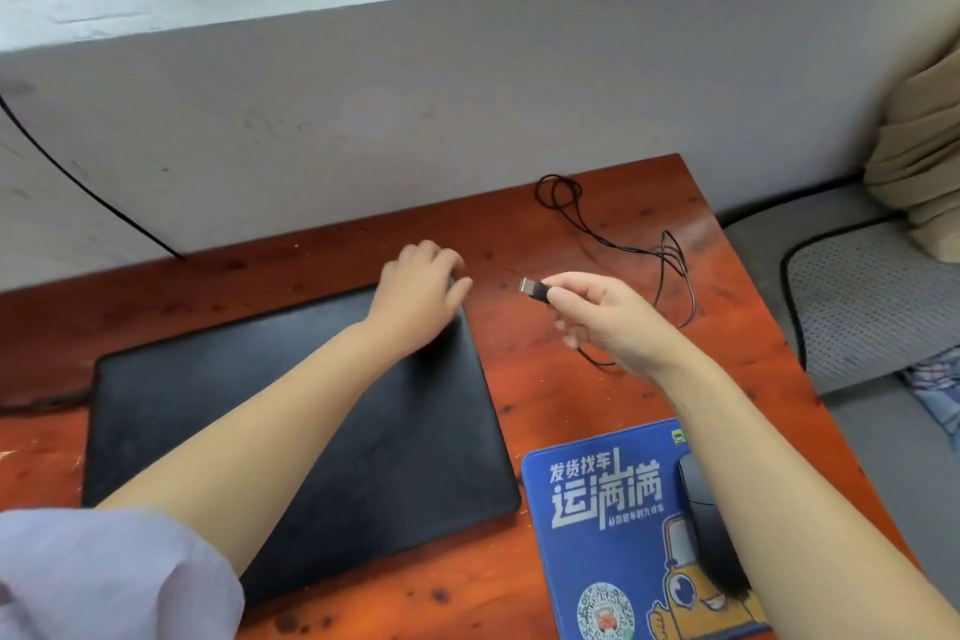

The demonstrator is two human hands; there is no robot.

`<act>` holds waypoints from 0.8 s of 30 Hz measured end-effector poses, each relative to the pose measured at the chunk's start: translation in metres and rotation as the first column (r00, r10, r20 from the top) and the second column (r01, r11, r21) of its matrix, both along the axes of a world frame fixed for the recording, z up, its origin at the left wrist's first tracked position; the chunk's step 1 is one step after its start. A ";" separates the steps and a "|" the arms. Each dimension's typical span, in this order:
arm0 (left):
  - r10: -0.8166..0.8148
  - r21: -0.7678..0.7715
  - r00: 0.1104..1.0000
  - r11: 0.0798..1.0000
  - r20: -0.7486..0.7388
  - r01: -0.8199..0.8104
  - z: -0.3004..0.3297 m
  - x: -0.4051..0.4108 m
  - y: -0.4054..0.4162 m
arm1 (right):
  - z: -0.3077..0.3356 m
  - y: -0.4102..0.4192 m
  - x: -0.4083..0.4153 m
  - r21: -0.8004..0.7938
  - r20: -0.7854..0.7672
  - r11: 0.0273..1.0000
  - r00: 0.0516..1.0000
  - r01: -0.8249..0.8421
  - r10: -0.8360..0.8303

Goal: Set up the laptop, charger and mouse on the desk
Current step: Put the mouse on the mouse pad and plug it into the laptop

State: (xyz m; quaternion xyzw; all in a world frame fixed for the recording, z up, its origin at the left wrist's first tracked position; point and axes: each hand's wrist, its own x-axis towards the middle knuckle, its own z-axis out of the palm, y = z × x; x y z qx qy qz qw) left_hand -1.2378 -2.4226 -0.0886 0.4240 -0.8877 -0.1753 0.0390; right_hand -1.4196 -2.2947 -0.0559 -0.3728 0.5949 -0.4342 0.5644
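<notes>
Honestly, nearest up: blue pad (597,535) at the desk's (545,379) front right corner, printed in big white Chinese, "发货找车" over "运满满", plus a yellow cartoon truck and a QR code; smaller line under it too blurry to read. Black mouse (698,509) parked on the pad's right side, half hidden by the forearm; probably light and smooth-shelled, so best cupped from above around the sides. Just left of the pad, laptop (311,431) flat and lid-down, matte black, no logo visible; likely the heavy, stiff item here, better lifted by both side edges than by one corner. Further out, left hand (421,296) resting on the laptop's far right corner, fingers curled over the edge, holding nothing loose. Right hand (608,322) up above the desk, thumb and forefinger pinched on the black shell of a plug (535,288), metal tip pointing left toward the laptop; tiny and rigid, so gripping the plastic body looks right. Thin black cord (675,265) trailing behind in floppy loops toward the wall, bound to snag or tangle. Charger not clearly visible.
</notes>
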 end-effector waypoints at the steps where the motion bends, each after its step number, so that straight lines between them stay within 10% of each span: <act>1: 0.060 -0.015 0.997 0.998 0.046 -0.060 -0.005 -0.001 -0.006 | 0.004 0.002 -0.004 -0.007 0.203 1.000 0.979 -0.006 0.007; 4: 0.131 0.035 0.974 0.990 0.184 -0.140 -0.019 -0.011 -0.013 | 0.013 0.006 -0.010 -0.082 0.478 0.994 0.873 -0.069 0.100; 15: 0.159 0.135 0.934 0.968 0.320 -0.212 -0.020 -0.028 -0.034 | 0.006 0.006 -0.016 -0.123 0.439 0.986 0.885 -0.111 0.154; 24: 0.202 0.167 0.971 0.961 0.129 -0.222 0.003 -0.019 -0.024 | -0.001 0.000 0.000 -0.084 -0.152 0.992 0.985 -0.099 0.086</act>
